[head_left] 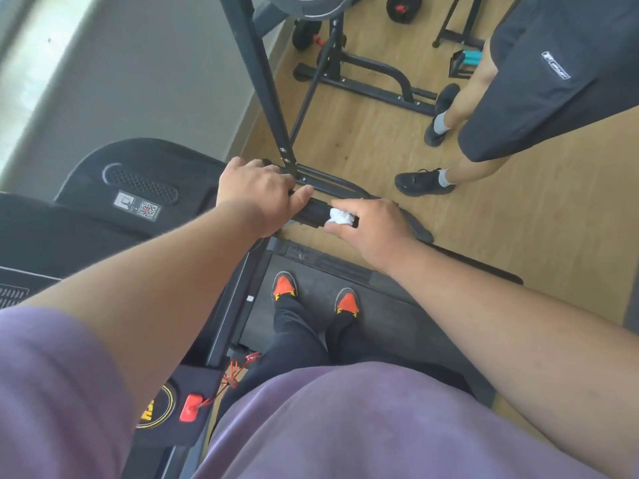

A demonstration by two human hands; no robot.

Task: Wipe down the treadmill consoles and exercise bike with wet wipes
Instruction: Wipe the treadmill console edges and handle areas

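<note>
Head view: left hand (pixel 257 188) grips the treadmill handrail (pixel 311 210); right hand (pixel 371 226) pinches a bunched wet wipe (pixel 340 216) against it. Risk: the small wad could slip free or miss the rail's underside.

Light wooden floor (pixel 363 140), grey wall (pixel 155 81), daylight at a window (pixel 27 46) upper left
</note>
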